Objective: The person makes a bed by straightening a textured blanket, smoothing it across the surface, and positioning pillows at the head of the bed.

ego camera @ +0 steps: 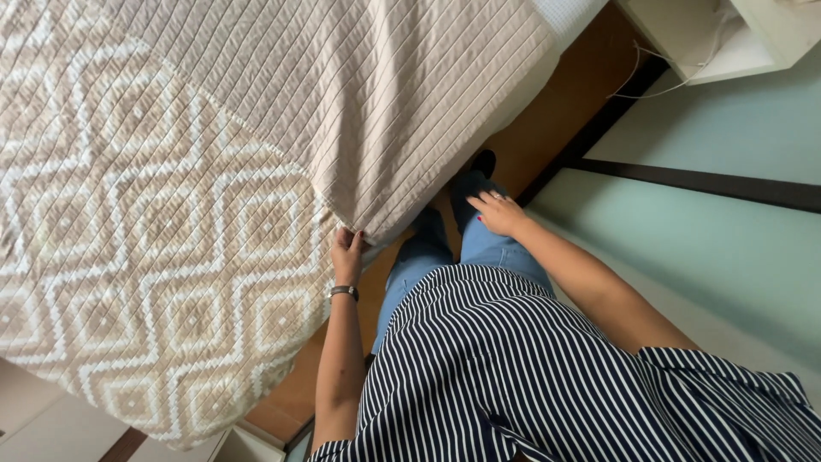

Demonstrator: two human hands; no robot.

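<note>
The left hand (346, 253) is closed on the edge of a quilted bedspread (171, 197), at the spot where its plain beige side folds over the side patterned with white diamonds on tan. The fingers curl up and into the cloth, so that only the back of the hand and the knuckles show; the fabric seems pinched between thumb and fingers, though the thumb itself is hidden behind the fold. A metal wristwatch (343, 292) sits just below on that wrist.

The bedspread lies across the bed (547, 51) and fills the left and upper part of the view, its plain flap hanging down to a corner right above the gripping hand. A strip of white bedding shows at the bed's far edge.

The right hand (498, 212) is loose and holds nothing. Its fingers are spread and slightly bent, palm down, over the person's thigh in blue jeans (492, 248); whether it rests on the denim or hovers just above it cannot be told from this angle. It is well apart from the bedspread.

Below the hands are a navy and white striped shirt (513, 368) and the wooden floor (564, 111).
</note>
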